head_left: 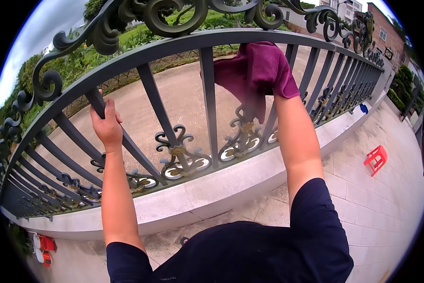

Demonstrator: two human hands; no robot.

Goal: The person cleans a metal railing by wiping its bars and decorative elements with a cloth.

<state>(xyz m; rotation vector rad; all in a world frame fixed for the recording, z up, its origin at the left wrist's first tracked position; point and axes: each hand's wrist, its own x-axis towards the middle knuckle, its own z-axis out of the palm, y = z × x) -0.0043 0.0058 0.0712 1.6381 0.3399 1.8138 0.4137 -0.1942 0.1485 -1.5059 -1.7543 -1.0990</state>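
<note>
Our left hand point(106, 123) is closed around a bar point(96, 101) of the metal fence point(207, 89). The purple cloth point(268, 66) drapes over our right hand, below the top rail point(174, 49); we cannot tell its grip.

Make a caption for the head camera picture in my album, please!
Left hand gripping a fence bar, right hand hidden by a purple cloth.

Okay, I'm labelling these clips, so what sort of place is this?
Probably a paved yard outdoors: a metal fence on a low wall, with greenery beyond.
</note>
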